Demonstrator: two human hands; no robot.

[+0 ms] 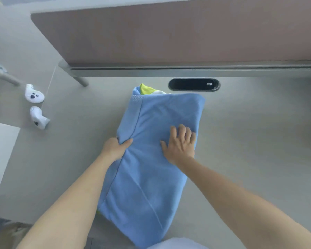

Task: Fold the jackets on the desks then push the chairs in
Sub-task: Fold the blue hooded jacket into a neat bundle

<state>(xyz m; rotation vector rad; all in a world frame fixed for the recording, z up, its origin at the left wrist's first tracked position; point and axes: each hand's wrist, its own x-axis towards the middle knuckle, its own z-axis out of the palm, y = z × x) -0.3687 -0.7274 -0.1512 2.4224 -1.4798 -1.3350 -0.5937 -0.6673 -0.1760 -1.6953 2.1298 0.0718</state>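
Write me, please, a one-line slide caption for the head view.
The left hand grips the edge of a folded blue jacket on a desk while the right hand presses it flat.

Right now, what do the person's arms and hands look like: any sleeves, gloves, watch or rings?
The left forearm and right forearm are bare, with no sleeve up to the picture's edge. The left hand and right hand wear no gloves. No watch, bracelet or ring shows, though a thin ring could escape this soft picture.

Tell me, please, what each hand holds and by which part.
The left hand pinches the folded light-blue fabric jacket at its left edge; the right hand only presses flat on top.
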